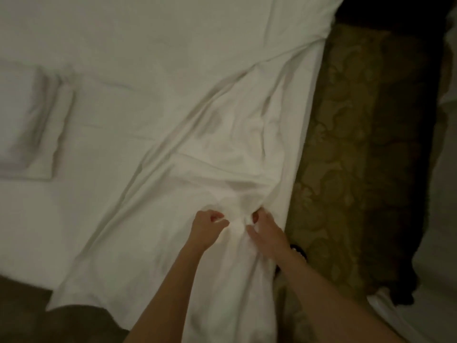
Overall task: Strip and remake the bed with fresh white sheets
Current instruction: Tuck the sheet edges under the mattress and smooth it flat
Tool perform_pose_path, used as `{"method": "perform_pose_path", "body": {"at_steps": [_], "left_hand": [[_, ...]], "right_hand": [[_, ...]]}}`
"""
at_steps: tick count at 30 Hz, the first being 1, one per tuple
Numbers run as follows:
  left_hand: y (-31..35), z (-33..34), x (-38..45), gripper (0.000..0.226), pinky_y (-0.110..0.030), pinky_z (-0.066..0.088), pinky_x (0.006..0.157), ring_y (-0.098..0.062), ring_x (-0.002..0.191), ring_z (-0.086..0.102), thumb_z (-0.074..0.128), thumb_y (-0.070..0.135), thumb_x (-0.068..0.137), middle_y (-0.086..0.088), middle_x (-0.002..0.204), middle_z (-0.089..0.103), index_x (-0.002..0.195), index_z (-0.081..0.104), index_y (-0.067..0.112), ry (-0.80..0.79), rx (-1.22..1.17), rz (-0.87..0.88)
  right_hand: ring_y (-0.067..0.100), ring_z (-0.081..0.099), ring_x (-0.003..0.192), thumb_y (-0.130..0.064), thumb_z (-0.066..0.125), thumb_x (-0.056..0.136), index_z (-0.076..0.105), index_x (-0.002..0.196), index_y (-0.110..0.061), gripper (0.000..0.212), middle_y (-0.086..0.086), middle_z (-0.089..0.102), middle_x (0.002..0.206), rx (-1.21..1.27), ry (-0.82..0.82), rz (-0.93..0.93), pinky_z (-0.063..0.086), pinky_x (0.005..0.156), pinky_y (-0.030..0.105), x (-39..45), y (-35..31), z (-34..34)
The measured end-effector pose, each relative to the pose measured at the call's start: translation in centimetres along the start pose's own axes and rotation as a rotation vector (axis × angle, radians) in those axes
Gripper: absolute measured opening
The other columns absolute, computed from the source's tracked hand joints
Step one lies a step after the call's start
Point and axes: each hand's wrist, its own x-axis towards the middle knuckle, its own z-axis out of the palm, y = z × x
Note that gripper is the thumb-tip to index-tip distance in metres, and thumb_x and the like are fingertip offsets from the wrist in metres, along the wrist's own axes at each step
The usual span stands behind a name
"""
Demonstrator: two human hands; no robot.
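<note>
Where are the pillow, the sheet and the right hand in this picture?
pillow (29, 120): head view, middle of its top face, at the left edge.
sheet (210, 149): head view, wrinkled stretch above the hands.
right hand (268, 233): head view, back of the hand, gripping the bunched sheet.

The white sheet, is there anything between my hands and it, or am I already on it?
Nothing visible is in the way. Both the left hand and the right hand already grip a bunched part of the white sheet near the bed's edge. The pillow lies well off to the left.
</note>
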Motion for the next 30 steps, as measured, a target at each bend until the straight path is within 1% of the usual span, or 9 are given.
{"method": "perform_pose_path", "body": {"at_steps": [2, 4, 7, 9, 14, 18, 22, 27, 30], "left_hand": [[0.8, 2.0, -0.3, 0.039, -0.028, 0.048, 0.077, -0.021, 0.081, 0.065, 0.068, 0.037, 0.060, -0.010, 0.083, 0.071, 0.083, 0.076, 0.007, 0.117, -0.040, -0.022], [1.1, 4.2, -0.5, 0.022, -0.035, 0.049, 0.086, -0.023, 0.087, 0.062, 0.070, 0.038, 0.064, -0.011, 0.086, 0.069, 0.071, 0.072, 0.017, 0.185, -0.041, -0.077], [2.0, 6.6, -1.7, 0.008, -0.031, 0.042, 0.091, -0.021, 0.098, 0.054, 0.069, 0.026, 0.079, -0.010, 0.102, 0.061, 0.080, 0.070, 0.018, 0.198, -0.010, -0.133], [2.5, 7.5, -2.6, 0.003, -0.031, 0.040, 0.093, -0.022, 0.104, 0.050, 0.065, 0.023, 0.082, -0.008, 0.110, 0.051, 0.084, 0.063, 0.022, 0.223, -0.028, -0.172], [1.5, 8.3, -3.0, 0.009, -0.035, 0.041, 0.094, -0.025, 0.105, 0.050, 0.062, 0.021, 0.084, -0.001, 0.102, 0.042, 0.091, 0.057, 0.020, 0.245, -0.104, -0.140], [0.9, 8.0, -3.8, 0.029, -0.036, 0.042, 0.096, -0.025, 0.106, 0.051, 0.068, 0.030, 0.083, 0.000, 0.103, 0.043, 0.106, 0.059, 0.015, 0.207, -0.205, -0.125], [1.7, 8.4, -4.7, 0.059, -0.040, 0.043, 0.094, -0.017, 0.111, 0.041, 0.070, 0.055, 0.074, 0.002, 0.116, 0.041, 0.118, 0.046, 0.023, 0.151, 0.005, -0.144], [1.7, 8.2, -4.0, 0.023, -0.032, 0.045, 0.088, -0.019, 0.105, 0.056, 0.057, 0.036, 0.092, 0.000, 0.110, 0.059, 0.109, 0.058, 0.020, 0.214, 0.026, -0.134], [1.1, 7.3, -3.6, 0.019, -0.021, 0.039, 0.077, -0.015, 0.095, 0.059, 0.060, 0.032, 0.092, 0.001, 0.104, 0.065, 0.103, 0.065, 0.016, 0.203, -0.115, -0.157]], "right_hand": [[0.020, 0.054, 0.096, -0.035, 0.051, 0.095, 0.042, 0.116, -0.022, 0.026, 0.003, 0.049, 0.116, 0.034, -0.138, -0.035, 0.043, 0.082, 0.031, 0.6, 0.6, -1.6], [0.018, 0.052, 0.087, -0.034, 0.054, 0.094, 0.042, 0.105, -0.025, 0.019, 0.004, 0.051, 0.106, 0.060, -0.231, -0.046, 0.040, 0.075, 0.028, 0.9, 1.0, -2.9], [0.015, 0.049, 0.078, -0.027, 0.056, 0.094, 0.042, 0.104, -0.022, 0.018, -0.001, 0.049, 0.090, 0.047, -0.301, -0.100, 0.037, 0.066, 0.028, 1.3, 1.3, -4.1], [0.017, 0.051, 0.083, -0.025, 0.057, 0.093, 0.042, 0.104, -0.020, 0.019, -0.002, 0.051, 0.094, 0.034, -0.315, -0.134, 0.038, 0.070, 0.029, 1.6, 1.3, -4.2], [0.013, 0.053, 0.095, -0.025, 0.055, 0.095, 0.044, 0.114, -0.023, 0.022, -0.007, 0.053, 0.105, 0.081, -0.382, -0.120, 0.039, 0.077, 0.025, 1.7, 1.2, -4.7], [0.018, 0.063, 0.084, -0.020, 0.059, 0.092, 0.060, 0.095, -0.023, 0.005, -0.004, 0.064, 0.090, 0.062, -0.302, -0.103, 0.053, 0.075, 0.030, 1.0, 0.5, -6.9], [0.010, 0.057, 0.078, -0.015, 0.062, 0.089, 0.062, 0.092, -0.019, 0.005, -0.005, 0.061, 0.087, -0.125, -0.118, -0.266, 0.043, 0.062, 0.018, 2.5, -2.7, -10.7], [0.018, 0.044, 0.112, -0.030, 0.068, 0.080, 0.056, 0.119, -0.026, 0.041, -0.003, 0.049, 0.116, -0.859, -0.286, -0.543, 0.039, 0.092, 0.035, 6.3, -4.7, -12.7], [0.024, 0.051, 0.107, -0.026, 0.077, 0.073, 0.062, 0.108, -0.024, 0.038, 0.001, 0.053, 0.113, -1.036, -0.140, -0.687, 0.037, 0.092, 0.043, 7.9, -4.5, -14.2]]}}
